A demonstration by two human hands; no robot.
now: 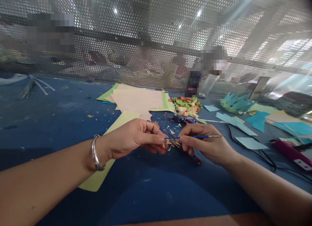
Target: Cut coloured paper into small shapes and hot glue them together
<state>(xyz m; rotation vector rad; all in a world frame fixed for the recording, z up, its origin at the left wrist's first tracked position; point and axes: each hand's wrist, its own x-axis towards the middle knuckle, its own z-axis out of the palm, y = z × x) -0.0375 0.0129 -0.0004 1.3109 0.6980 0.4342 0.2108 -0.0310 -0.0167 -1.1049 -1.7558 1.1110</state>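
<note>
My right hand [204, 144] is closed around a thin blue paintbrush [200, 136], held nearly level with its metal end pointing right. My left hand [148, 136], with a silver bangle on the wrist, pinches a small pale paper piece [163, 144] against the brush's left end. The fingers hide most of that piece. Under the hands lie scissors with dark red handles [195, 159], partly covered. Just beyond is a blue patterned handle [184, 119]. A pale yellow paper sheet [97, 179] lies beneath my left forearm.
Paper sheets [136, 97] are stacked at the back middle, beside a heap of cut paper bits [186, 106]. Right of them sits a turquoise spiky paper piece [236, 102]. A magenta device [290, 154] and black cable [265, 157] lie at right. A perforated metal screen [109, 57] borders the table.
</note>
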